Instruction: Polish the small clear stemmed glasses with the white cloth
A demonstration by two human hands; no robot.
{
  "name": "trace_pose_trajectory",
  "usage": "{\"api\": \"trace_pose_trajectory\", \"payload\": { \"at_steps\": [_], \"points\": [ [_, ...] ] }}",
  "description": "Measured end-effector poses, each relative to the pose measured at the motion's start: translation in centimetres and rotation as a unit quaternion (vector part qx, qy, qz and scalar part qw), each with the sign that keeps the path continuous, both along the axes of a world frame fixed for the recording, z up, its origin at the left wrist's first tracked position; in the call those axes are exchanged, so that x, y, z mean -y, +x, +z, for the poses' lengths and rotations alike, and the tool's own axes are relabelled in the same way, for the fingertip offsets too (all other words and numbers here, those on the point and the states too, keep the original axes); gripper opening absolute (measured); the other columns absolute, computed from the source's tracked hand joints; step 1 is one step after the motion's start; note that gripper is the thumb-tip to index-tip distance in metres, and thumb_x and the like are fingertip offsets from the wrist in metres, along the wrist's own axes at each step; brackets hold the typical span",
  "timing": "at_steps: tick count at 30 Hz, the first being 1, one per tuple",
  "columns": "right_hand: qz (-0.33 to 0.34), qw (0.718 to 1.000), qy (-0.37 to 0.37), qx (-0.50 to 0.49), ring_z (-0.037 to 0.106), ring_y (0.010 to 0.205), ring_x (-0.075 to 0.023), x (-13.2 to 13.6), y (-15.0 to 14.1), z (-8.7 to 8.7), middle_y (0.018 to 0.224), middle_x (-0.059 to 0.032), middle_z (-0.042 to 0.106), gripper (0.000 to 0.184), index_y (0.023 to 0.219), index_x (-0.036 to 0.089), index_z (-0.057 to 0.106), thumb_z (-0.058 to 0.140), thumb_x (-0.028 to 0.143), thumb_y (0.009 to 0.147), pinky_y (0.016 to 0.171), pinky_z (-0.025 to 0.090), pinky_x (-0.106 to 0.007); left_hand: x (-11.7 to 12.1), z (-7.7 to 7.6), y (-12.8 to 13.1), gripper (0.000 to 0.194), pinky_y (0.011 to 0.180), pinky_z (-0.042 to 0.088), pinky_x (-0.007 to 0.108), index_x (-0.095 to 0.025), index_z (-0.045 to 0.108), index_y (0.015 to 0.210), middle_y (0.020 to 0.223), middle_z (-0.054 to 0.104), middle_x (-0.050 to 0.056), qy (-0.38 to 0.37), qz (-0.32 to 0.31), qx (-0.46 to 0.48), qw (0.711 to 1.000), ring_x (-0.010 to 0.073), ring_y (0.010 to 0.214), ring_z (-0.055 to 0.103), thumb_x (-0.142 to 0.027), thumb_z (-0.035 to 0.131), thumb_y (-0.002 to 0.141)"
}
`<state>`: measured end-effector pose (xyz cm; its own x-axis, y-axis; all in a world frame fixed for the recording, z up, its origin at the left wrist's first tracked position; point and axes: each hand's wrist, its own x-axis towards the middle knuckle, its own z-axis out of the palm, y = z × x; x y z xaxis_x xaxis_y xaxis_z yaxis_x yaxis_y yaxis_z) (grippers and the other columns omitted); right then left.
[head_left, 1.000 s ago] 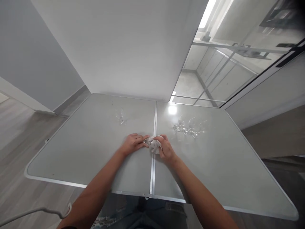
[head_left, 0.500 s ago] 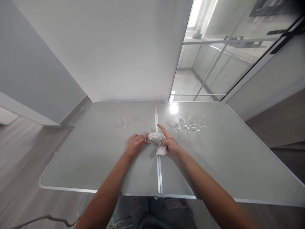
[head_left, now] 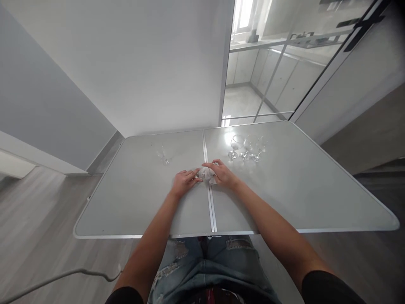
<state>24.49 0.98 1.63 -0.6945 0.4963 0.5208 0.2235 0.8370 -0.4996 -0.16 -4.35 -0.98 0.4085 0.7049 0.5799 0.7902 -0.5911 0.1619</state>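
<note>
Glass (head_left: pixel 198 175) and cloth (head_left: pixel 209 173) over grey table (head_left: pixel 136 198) — pale wall (head_left: pixel 164 84) beyond.

At the middle seam of the table (head_left: pixel 136 190), the right hand (head_left: pixel 223 174) partly covers the cloth (head_left: pixel 206 173), which with the fingers hides most of the clear item (head_left: pixel 198 175). Left on the table, glassware (head_left: pixel 163 158) is too faint to count.

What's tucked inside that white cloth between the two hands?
Part of a clear glass shows beside the crumpled white cloth, near the left hand; the cloth and right hand cover whatever else is inside.
</note>
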Motion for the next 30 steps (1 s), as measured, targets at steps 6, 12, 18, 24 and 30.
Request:
{"api": "trace_pose_trajectory", "payload": {
  "at_steps": [6,12,18,24,30],
  "points": [
    [-0.027,0.994,-0.047,-0.092,0.060,0.072,-0.0187,-0.1,-0.9,-0.8,0.093,-0.0022,0.070,0.057,0.128,0.022,0.055,0.046,0.006,0.074,0.104,0.041,-0.049,-0.2,0.0,-0.4,0.042,0.068,0.044,0.025,-0.022,0.067,0.126,0.073,0.071,0.000,-0.027,0.005,0.041,0.999,0.0115,0.062,0.061,-0.049,0.063,0.094],
    [0.042,0.915,-0.364,-0.172,0.055,0.067,-0.0153,0.9,-1.2,0.4,0.090,-0.0008,0.067,0.085,0.154,0.027,0.028,0.050,0.009,0.074,0.064,0.047,-0.028,-0.4,-0.4,-0.5,0.042,0.067,0.044,0.026,-0.021,0.067,0.127,0.070,0.070,0.000,-0.004,0.022,0.049,0.999,0.0121,0.062,0.060,-0.046,0.064,0.094],
    [0.072,0.930,-0.342,-0.112,0.063,0.087,-0.0189,0.6,-0.4,1.6,0.111,-0.0048,0.069,0.088,0.154,0.025,0.034,0.047,0.005,0.070,0.081,0.050,-0.034,-0.2,-0.2,-0.5,0.039,0.067,0.043,0.027,-0.022,0.068,0.126,0.071,0.072,0.001,0.010,0.036,0.036,0.999,0.0123,0.061,0.061,-0.045,0.063,0.094],
    [-0.006,0.993,-0.115,-0.001,0.065,0.107,-0.0249,0.0,0.2,1.7,0.124,-0.0088,0.069,0.078,0.145,0.023,0.048,0.045,0.001,0.070,0.114,0.029,-0.055,-0.3,-0.3,-0.4,0.040,0.066,0.043,0.025,-0.023,0.070,0.123,0.070,0.071,-0.002,0.012,0.044,0.084,0.995,0.0104,0.059,0.058,-0.047,0.068,0.090],
    [0.015,0.949,-0.295,-0.111,0.064,0.095,-0.0205,0.9,-1.0,1.2,0.116,-0.0063,0.068,0.093,0.158,0.023,0.025,0.044,0.003,0.068,0.089,0.050,-0.037,-0.4,-0.4,-0.5,0.041,0.066,0.043,0.025,-0.022,0.069,0.125,0.068,0.070,-0.001,0.015,0.036,0.070,0.997,0.0111,0.059,0.058,-0.046,0.067,0.091]
  ]
}}
